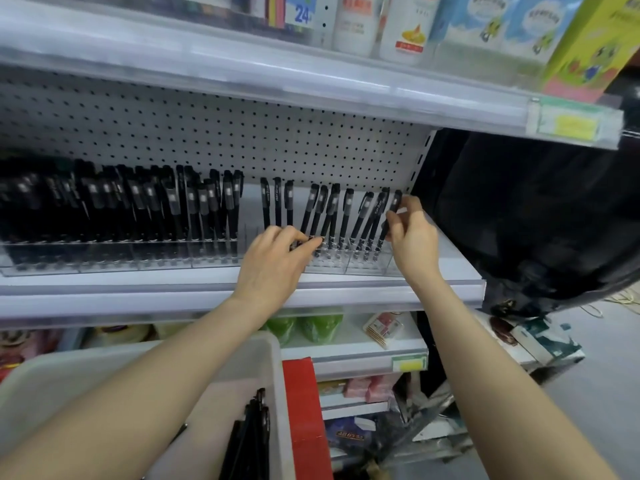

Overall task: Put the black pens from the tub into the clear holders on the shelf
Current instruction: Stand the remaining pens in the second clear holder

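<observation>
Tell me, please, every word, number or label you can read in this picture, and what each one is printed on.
"24": on the blue and white pack on the top shelf.
Too blurred to read: the print on the white bottles, the blue cartons, the green box, the yellow price tag and the black pens.

Two bare arms in shot: the left arm [156,368] runs in from seven o'clock, the right arm [485,375] from five o'clock, both uncovered all the way to the wrist. Left hand [273,261] and right hand [412,240] bare as well, slim fingers, smooth forearms.
</observation>
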A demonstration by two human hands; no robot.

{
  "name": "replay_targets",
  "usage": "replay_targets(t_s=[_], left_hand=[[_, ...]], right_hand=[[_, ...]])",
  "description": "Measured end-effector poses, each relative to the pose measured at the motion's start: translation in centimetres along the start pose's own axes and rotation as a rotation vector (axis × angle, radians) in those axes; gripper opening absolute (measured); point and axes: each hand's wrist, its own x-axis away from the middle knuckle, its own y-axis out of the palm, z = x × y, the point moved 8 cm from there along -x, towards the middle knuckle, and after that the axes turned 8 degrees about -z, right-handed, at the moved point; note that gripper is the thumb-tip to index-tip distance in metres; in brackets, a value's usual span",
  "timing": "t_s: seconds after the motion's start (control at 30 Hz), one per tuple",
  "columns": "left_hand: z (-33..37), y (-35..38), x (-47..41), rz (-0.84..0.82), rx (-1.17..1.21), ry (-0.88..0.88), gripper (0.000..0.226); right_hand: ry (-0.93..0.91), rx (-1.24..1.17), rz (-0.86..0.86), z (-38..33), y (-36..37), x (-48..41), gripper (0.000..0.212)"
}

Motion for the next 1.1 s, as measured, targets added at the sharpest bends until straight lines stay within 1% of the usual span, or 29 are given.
replay_targets(t_s=[0.13,0.23,0.33,0.43,0.5,0.57,0.63,0.73,0.8,0.87,0.93,1.0,1.1], left_hand=[[0.1,0.0,0.1,-0.008,0.001,0.002,0.048],[0.1,0.2,0.1,-0.054,-0.008,0.036,0.052],[-0.3,-0.4,0.8,-0.087,0.004,0.099,0.055],[-1.9,-2.8,2.7,-0.088,0.078,0.086,0.046],[-3.2,-4.8,4.6,-0.103,0.134,0.056,0.038],[-4.6,-6.5,7.2,-0.131,0.178,0.026,0.029],[-5.9,-7.4,10.1,-0.21,0.215,-0.023,0.026],[-8.3,-7.0,15.8,-0.439,0.214,-0.156,0.027],[-9.5,-5.8,19.6,-0.624,0.19,-0.265,0.034],[-10.3,-4.7,23.5,-0.864,0.142,-0.387,0.044],[-10.7,-4.5,26.7,-1.046,0.048,-0.426,0.048],[-10.5,-4.7,29.1,-1.162,0.005,-0.431,0.046],[-10.5,-4.7,31.3,-1.221,-0.005,-0.444,0.042]], right_hand=[[0.041,-0.005,-0.019,-0.4,-0.1,0.0,0.024],[0.101,0.018,-0.041,-0.4,-0.2,0.5,0.024],[0.125,-0.051,0.023,-0.7,-1.1,2.5,0.026],[0.082,-0.102,0.139,-2.8,-1.9,5.9,0.024],[0.061,-0.135,0.122,-4.7,-0.9,8.5,0.021],[0.035,-0.161,-0.008,-6.7,1.8,11.4,0.017],[-0.018,-0.175,-0.203,-8.9,5.4,14.4,0.016],[-0.091,-0.081,-0.542,-12.0,12.5,19.7,0.021],[-0.125,0.007,-0.714,-13.4,16.6,22.9,0.024],[-0.142,0.135,-0.809,-14.0,19.2,25.2,0.027],[-0.152,0.257,-0.858,-14.2,20.5,26.7,0.029],[-0.166,0.349,-0.881,-14.4,21.2,27.7,0.03],[-0.196,0.366,-0.936,-15.2,22.5,29.1,0.032]])
